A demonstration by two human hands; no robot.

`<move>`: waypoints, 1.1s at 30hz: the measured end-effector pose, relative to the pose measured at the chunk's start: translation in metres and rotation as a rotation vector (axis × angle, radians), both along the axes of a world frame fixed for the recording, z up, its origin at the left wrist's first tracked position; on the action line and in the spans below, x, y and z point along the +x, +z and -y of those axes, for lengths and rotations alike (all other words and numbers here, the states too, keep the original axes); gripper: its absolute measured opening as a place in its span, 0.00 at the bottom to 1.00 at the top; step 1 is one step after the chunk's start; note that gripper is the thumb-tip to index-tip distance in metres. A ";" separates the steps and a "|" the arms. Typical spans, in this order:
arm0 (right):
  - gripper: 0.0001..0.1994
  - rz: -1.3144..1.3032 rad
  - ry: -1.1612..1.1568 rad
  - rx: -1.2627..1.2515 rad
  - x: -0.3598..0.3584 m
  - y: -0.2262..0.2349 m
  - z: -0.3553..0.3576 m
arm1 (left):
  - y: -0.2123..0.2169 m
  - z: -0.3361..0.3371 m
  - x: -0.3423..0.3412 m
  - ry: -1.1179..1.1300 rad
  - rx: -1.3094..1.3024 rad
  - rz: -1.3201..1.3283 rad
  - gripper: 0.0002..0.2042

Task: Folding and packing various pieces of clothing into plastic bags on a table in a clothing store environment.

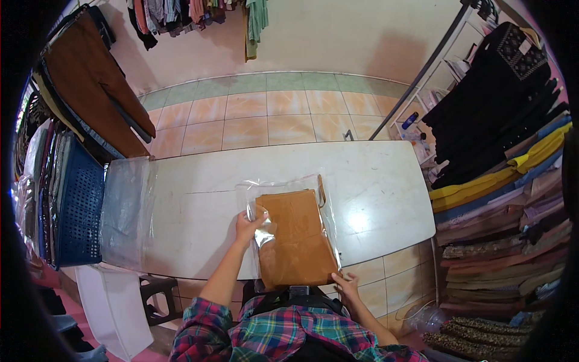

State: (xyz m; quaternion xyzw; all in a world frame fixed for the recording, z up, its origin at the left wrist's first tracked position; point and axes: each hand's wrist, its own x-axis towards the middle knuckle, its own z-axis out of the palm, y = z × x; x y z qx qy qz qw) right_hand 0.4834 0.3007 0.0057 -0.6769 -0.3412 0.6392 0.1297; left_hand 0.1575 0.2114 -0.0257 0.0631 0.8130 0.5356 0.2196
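Observation:
A folded tan-brown garment (294, 238) lies inside a clear plastic bag (246, 192), across the table's near edge and close to my body. A narrow tan strip (321, 190) of the same colour shows by the bag's upper right corner. My left hand (246, 228) grips the bag's left side, thumb on top and the other fingers partly hidden. At the lower right corner, my right hand (345, 285) pinches the bag's edge between thumb and fingers.
Clear plastic bags (125, 211) lie flat at the left end of the white table (193, 208), beside a blue basket (78, 202) with wrapped clothes. Below stand a white bin (111, 314) and a dark stool (160, 298). Hanging clothes (491, 102) and stacked fabrics (500, 259) line the right.

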 end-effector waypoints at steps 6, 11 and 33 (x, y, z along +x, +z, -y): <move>0.22 -0.482 -0.080 -0.262 -0.003 -0.009 0.011 | 0.028 -0.019 -0.022 -0.071 0.235 0.535 0.15; 0.15 -0.667 -0.420 -0.317 -0.015 -0.015 0.039 | 0.006 -0.010 -0.032 -0.175 0.489 0.692 0.12; 0.29 -1.033 0.014 0.178 -0.146 0.062 0.110 | 0.155 0.133 -0.095 -0.078 0.473 0.203 0.22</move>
